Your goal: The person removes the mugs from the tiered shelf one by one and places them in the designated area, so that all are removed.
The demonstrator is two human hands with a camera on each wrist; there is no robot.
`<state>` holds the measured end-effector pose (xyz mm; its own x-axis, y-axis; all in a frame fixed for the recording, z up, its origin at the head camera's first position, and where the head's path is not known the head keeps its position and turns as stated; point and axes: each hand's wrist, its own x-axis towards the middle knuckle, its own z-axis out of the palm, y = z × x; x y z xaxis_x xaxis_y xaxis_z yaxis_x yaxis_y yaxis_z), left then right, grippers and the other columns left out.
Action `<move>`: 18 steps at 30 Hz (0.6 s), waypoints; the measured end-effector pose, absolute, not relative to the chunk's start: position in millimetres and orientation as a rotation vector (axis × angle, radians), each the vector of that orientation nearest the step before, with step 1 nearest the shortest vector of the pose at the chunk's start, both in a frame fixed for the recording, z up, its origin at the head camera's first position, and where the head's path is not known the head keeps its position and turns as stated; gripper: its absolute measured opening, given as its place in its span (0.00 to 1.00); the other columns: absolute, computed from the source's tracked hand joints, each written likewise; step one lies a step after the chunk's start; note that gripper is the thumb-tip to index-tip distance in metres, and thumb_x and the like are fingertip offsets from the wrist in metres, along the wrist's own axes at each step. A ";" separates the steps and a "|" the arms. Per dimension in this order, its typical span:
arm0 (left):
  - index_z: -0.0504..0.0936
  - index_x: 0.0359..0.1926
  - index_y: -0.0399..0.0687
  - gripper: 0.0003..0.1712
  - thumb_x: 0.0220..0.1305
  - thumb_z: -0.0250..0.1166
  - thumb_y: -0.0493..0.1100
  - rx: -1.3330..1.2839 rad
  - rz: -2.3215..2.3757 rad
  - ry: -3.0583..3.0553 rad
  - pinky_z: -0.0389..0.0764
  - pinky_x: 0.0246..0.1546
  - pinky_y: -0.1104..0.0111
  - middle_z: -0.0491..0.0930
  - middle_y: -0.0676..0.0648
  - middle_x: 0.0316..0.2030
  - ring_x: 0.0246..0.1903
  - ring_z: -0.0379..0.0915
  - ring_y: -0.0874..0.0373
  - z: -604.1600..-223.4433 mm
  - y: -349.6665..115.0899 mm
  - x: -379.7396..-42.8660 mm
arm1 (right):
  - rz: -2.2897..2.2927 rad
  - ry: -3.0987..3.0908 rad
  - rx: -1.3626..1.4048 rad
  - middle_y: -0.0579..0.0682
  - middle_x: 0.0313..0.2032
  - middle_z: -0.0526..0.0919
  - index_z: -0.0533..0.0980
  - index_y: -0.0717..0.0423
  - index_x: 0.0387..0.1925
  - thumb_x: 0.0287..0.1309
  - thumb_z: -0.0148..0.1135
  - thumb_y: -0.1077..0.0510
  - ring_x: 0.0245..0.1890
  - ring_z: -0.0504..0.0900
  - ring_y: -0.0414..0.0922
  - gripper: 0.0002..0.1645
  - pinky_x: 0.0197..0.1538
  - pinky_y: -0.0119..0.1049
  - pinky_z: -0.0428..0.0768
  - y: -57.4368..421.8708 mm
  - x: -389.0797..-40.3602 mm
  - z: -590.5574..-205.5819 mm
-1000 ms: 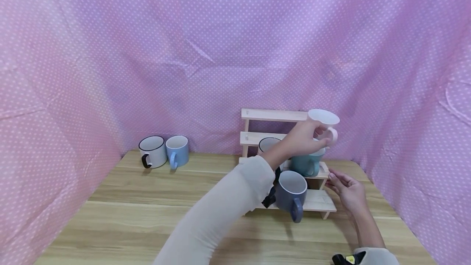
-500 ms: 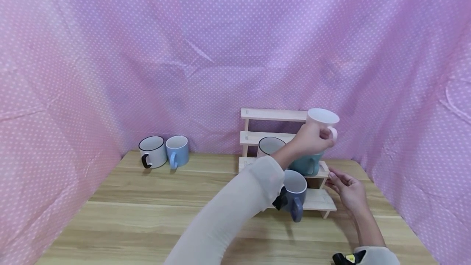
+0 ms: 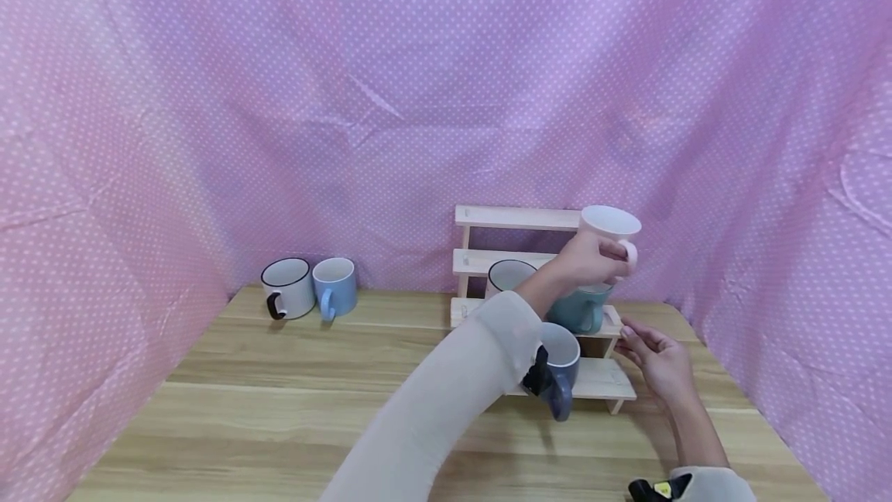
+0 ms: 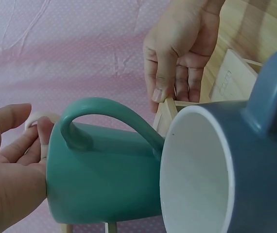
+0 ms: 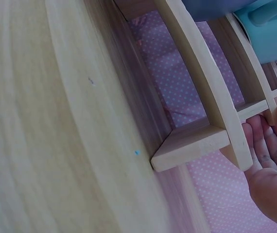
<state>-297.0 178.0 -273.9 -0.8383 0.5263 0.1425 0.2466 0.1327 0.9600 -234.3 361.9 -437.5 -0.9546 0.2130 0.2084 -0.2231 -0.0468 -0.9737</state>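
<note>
My left hand holds a pale pink mug by its handle side, upright at the right of a stepped wooden rack. Whether the mug's base rests on a shelf is hidden. Just below that hand, a teal mug stands on a lower step; in the left wrist view the hand lies close against it. My right hand pinches the rack's right end, thumb on the shelf edge. A grey-blue mug sits on the lowest step, partly behind the left wrist strap. A black-rimmed mug is partly covered by my left forearm.
On the wooden table, a white mug with black rim and handle and a light blue mug stand side by side at the back left. Pink dotted cloth hangs behind and at both sides.
My left hand and forearm have shifted slightly right, and the fingers have closed nearer the pale pink mug's handle. The mug has moved slightly left. My right hand stays on the rack.
</note>
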 end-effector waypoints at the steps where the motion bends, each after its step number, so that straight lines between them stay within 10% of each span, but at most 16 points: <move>1: 0.86 0.50 0.34 0.13 0.65 0.70 0.33 0.748 1.788 2.155 0.85 0.35 0.72 0.87 0.46 0.39 0.30 0.83 0.59 -274.1 178.3 -297.8 | 2.077 -1.936 0.007 0.36 0.43 0.88 0.72 0.74 0.63 0.69 0.65 0.60 0.38 0.88 0.37 0.28 0.48 0.32 0.86 361.6 -234.2 -437.0; 18: 0.86 0.50 0.36 0.13 0.66 0.70 0.34 0.698 1.726 2.086 0.86 0.37 0.67 0.86 0.48 0.40 0.42 0.82 0.56 -270.3 178.2 -298.2 | 2.100 -1.940 -0.031 0.35 0.42 0.88 0.75 0.70 0.62 0.69 0.64 0.59 0.39 0.87 0.36 0.25 0.49 0.32 0.86 362.6 -233.1 -436.1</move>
<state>-298.2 178.2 -270.3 -0.8198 0.5708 0.0465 0.1524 0.1391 0.9785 -233.1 362.6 -436.1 -0.9601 0.2192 0.1737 -0.1905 -0.0577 -0.9800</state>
